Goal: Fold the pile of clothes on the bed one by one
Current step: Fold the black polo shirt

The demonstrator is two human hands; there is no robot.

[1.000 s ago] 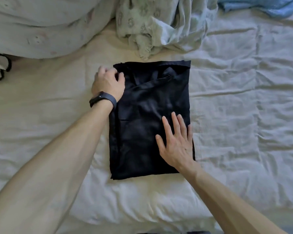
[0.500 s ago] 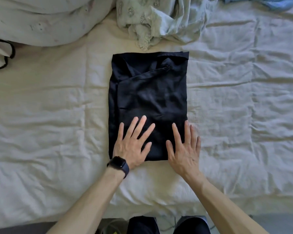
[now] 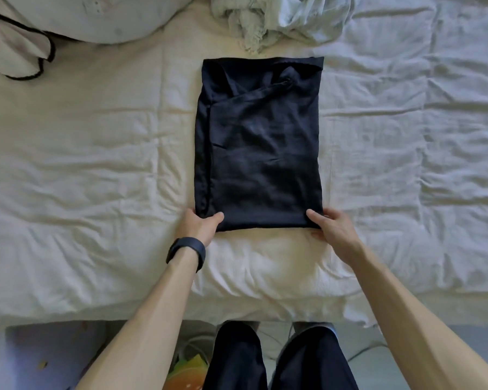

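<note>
rumpled white bed (image 3: 96,164) | black garment (image 3: 259,153), a narrow rectangle, stretches away from my left hand (image 3: 199,225) and right hand (image 3: 331,226), each pinching a near corner | i judge one fold left; pale pile (image 3: 279,18) beyond lies unfolded

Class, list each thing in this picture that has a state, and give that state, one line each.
Black garment: folded into a rectangle, flat on the bed.
Left hand: pinches its near left corner.
Right hand: pinches its near right corner.
Pale clothes: crumpled, not yet folded.
</note>
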